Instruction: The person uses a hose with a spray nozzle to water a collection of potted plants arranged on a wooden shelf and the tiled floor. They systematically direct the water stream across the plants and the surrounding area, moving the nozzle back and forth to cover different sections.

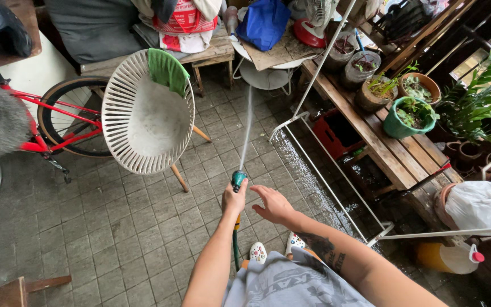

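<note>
Head view: the left hand (233,199) is clamped around a green hose nozzle (237,179) just below frame centre; its water jet (246,132) shoots toward twelve o'clock; the right hand (274,204), fingers spread and empty, hovers at the nozzle's three o'clock; a white slatted chair (143,122) stands at ten o'clock; potted plants (410,113) line a wooden bench (393,153) at two o'clock.

Home patio / covered back yard. Grey tiled floor (143,227), wet on the right. Far right: long wooden bench (393,153) w/ potted plants (410,113). Left: red bicycle (58,122) by the wall. Centre: white plastic chair (137,125) w/ green cloth (167,71). Far side: low table w/ bags (186,23), small fan (313,20). Household clutter throughout.
</note>
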